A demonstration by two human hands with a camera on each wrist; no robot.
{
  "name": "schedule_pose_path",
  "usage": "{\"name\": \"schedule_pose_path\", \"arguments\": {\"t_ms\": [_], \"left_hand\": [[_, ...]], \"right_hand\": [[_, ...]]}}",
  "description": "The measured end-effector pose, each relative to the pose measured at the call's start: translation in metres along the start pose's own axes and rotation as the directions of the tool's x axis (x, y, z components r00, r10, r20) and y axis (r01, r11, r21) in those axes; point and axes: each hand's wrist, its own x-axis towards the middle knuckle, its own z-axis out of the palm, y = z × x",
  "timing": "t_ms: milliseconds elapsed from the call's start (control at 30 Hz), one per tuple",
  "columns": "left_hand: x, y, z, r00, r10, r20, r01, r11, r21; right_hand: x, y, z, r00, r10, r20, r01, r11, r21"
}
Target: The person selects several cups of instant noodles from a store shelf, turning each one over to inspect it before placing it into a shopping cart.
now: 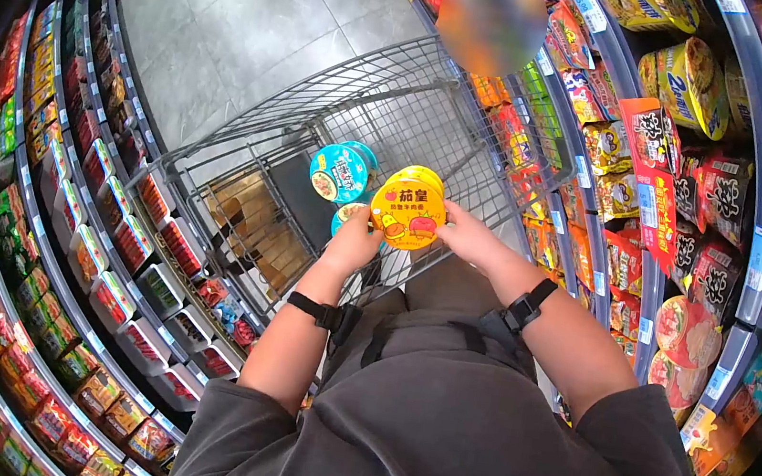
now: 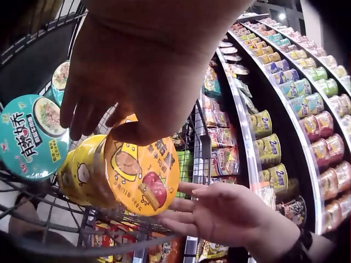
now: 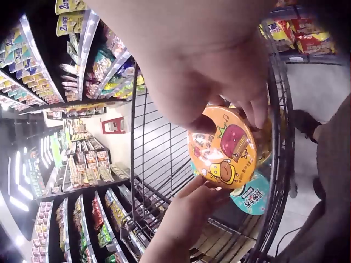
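Observation:
Over the shopping cart, both hands hold a yellow instant noodle tub (image 1: 408, 215), its printed lid facing up toward the person. Behind it another yellow tub (image 2: 82, 170) is lined up, partly hidden. The left hand (image 1: 356, 242) grips one side, its thumb at the lid's rim. On the opposite side is the right hand (image 1: 475, 238); in the right wrist view its thumb lies over the lid (image 3: 222, 148) and its fingers reach around the side. Teal noodle tubs (image 1: 339, 173) sit just beyond the left hand, in the cart.
A grey wire shopping cart (image 1: 251, 125) stands right in front of the person. Shelves of packaged noodles (image 1: 639, 176) run close along the right. More stocked shelves (image 1: 65, 225) line the left side, and grey floor tiles (image 1: 238, 7) stretch ahead.

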Motion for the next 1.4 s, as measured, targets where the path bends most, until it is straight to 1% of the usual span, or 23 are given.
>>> {"name": "schedule_pose_path", "arguments": {"t_ms": [100, 200, 267, 300, 367, 400, 467, 500, 533, 567, 600, 633, 667, 733, 800, 867, 933, 1067, 1133, 1200, 1267, 1333, 1400], "left_hand": [[-0.004, 0.001, -0.006, 0.999, 0.036, 0.027, -0.034, 0.998, -0.054], [-0.014, 0.007, -0.019, 0.994, 0.092, 0.057, -0.093, 0.995, 0.018], [-0.026, 0.02, -0.032, 0.986, 0.138, 0.088, -0.145, 0.986, 0.081], [-0.031, 0.025, -0.039, 0.986, 0.145, 0.08, -0.152, 0.985, 0.081], [-0.046, 0.035, -0.052, 0.956, 0.285, 0.067, -0.288, 0.957, 0.036], [-0.054, 0.042, -0.058, 0.954, 0.294, 0.058, -0.296, 0.954, 0.038], [-0.073, 0.052, -0.069, 0.911, 0.411, 0.028, -0.412, 0.911, 0.01], [-0.079, 0.052, -0.075, 0.894, 0.447, 0.036, -0.448, 0.894, 0.027], [-0.09, 0.058, -0.08, 0.89, 0.456, 0.024, -0.457, 0.889, 0.035], [-0.102, 0.064, -0.085, 0.86, 0.51, -0.004, -0.51, 0.86, 0.004], [-0.112, 0.068, -0.089, 0.826, 0.562, -0.032, -0.563, 0.826, -0.024], [-0.121, 0.067, -0.091, 0.816, 0.575, -0.058, -0.578, 0.811, -0.088], [-0.132, 0.067, -0.093, 0.807, 0.586, -0.071, -0.591, 0.803, -0.077], [-0.161, 0.073, -0.101, 0.794, 0.575, -0.199, -0.604, 0.783, -0.148], [-0.189, 0.069, -0.108, 0.783, 0.58, -0.226, -0.609, 0.788, -0.09], [-0.207, 0.055, -0.11, 0.743, 0.597, -0.304, -0.66, 0.729, -0.183], [-0.233, 0.051, -0.112, 0.718, 0.619, -0.318, -0.688, 0.701, -0.187], [-0.284, 0.051, -0.113, 0.716, 0.652, -0.25, -0.698, 0.672, -0.246], [-0.297, 0.046, -0.107, 0.74, 0.635, -0.22, -0.661, 0.626, -0.413], [-0.307, 0.046, -0.101, 0.714, 0.676, -0.182, -0.678, 0.603, -0.421], [-0.319, 0.056, -0.09, 0.699, 0.681, -0.218, -0.654, 0.485, -0.58], [-0.323, 0.058, -0.084, 0.675, 0.714, -0.187, -0.672, 0.491, -0.554], [-0.328, 0.064, -0.076, 0.696, 0.713, -0.089, -0.646, 0.566, -0.513]], "right_hand": [[0.001, -0.005, -0.003, 0.999, 0.022, 0.037, -0.021, 1.0, -0.009], [0.002, -0.002, -0.007, 1.0, 0.007, 0.027, -0.006, 0.998, -0.055], [0.006, 0.004, -0.012, 0.994, 0.11, 0.011, -0.107, 0.981, -0.159], [0.002, -0.002, -0.013, 0.995, 0.101, 0.009, -0.098, 0.981, -0.165], [-0.009, -0.013, -0.013, 0.992, 0.103, 0.067, -0.097, 0.991, -0.088], [-0.015, -0.018, -0.012, 0.994, 0.092, 0.064, -0.086, 0.992, -0.094], [-0.03, -0.027, -0.007, 0.997, -0.012, 0.071, 0.011, 1.0, 0.017], [-0.04, -0.034, -0.005, 0.997, -0.027, 0.07, 0.027, 1.0, 0.011], [-0.051, -0.041, -0.002, 0.994, -0.05, 0.101, 0.04, 0.994, 0.1], [-0.063, -0.05, 0.002, 0.988, -0.077, 0.131, 0.052, 0.981, 0.188], [-0.077, -0.058, 0.009, 0.987, -0.096, 0.13, 0.072, 0.981, 0.18], [-0.092, -0.065, 0.017, 0.978, -0.144, 0.153, 0.102, 0.963, 0.25], [-0.106, -0.071, 0.025, 0.966, -0.193, 0.173, 0.131, 0.94, 0.317], [-0.131, -0.077, 0.041, 0.954, -0.244, 0.174, 0.183, 0.935, 0.305], [-0.158, -0.081, 0.059, 0.94, -0.295, 0.17, 0.237, 0.926, 0.295], [-0.185, -0.082, 0.078, 0.922, -0.367, 0.122, 0.345, 0.923, 0.17], [-0.211, -0.078, 0.099, 0.903, -0.418, 0.1, 0.409, 0.907, 0.103], [-0.263, -0.062, 0.137, 0.849, -0.528, 0.023, 0.529, 0.848, -0.03], [-0.284, -0.042, 0.152, 0.828, -0.561, -0.025, 0.561, 0.828, -0.001], [-0.303, -0.024, 0.162, 0.804, -0.589, -0.08, 0.593, 0.805, 0.021], [-0.321, -0.007, 0.168, 0.781, -0.612, -0.125, 0.611, 0.79, -0.049], [-0.342, 0.003, 0.176, 0.759, -0.626, -0.179, 0.629, 0.776, -0.046], [-0.356, 0.018, 0.177, 0.738, -0.636, -0.226, 0.639, 0.766, -0.07]]}}
